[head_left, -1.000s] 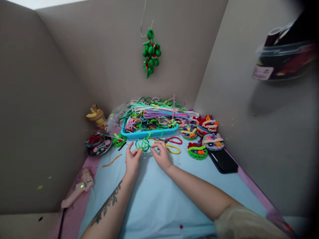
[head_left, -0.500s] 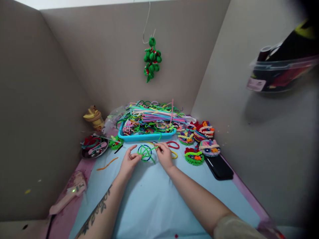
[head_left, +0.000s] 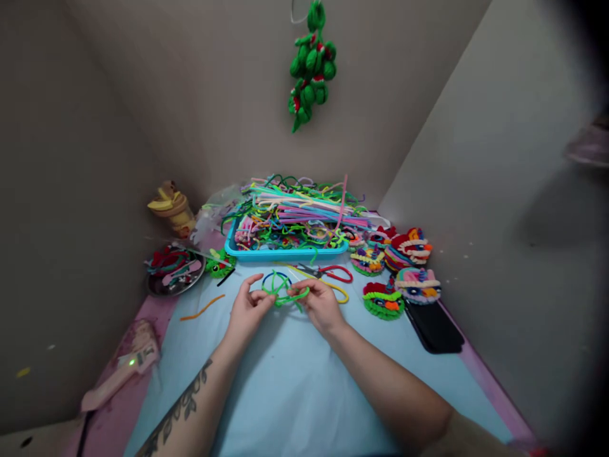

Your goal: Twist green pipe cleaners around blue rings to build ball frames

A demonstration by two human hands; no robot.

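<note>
Above the blue cloth, my left hand (head_left: 250, 308) pinches the near left edge of a round frame of pipe cleaners (head_left: 277, 283), a blue ring crossed by bright green strands. My right hand (head_left: 322, 303) has a green pipe cleaner (head_left: 299, 295) pinched between thumb and fingertips at the ring's right side. That strand bends into a loop by the fingers, and a loose green end hangs below. Just beyond the hands lie red-handled pliers (head_left: 335, 273) and a yellow pipe cleaner (head_left: 341, 293).
A blue tray (head_left: 290, 255) heaped with pipe cleaners stands at the back. Several fuzzy bird-face pieces (head_left: 383, 301) and a black phone (head_left: 435, 327) lie right. To the left are a metal bowl (head_left: 176, 289), an orange pipe cleaner (head_left: 202, 308) and a pink glue gun (head_left: 124, 371).
My right hand has brought the green strand closer to the ring, where it now curves round. The ring has tilted flatter. My view has dipped and come nearer the table.
</note>
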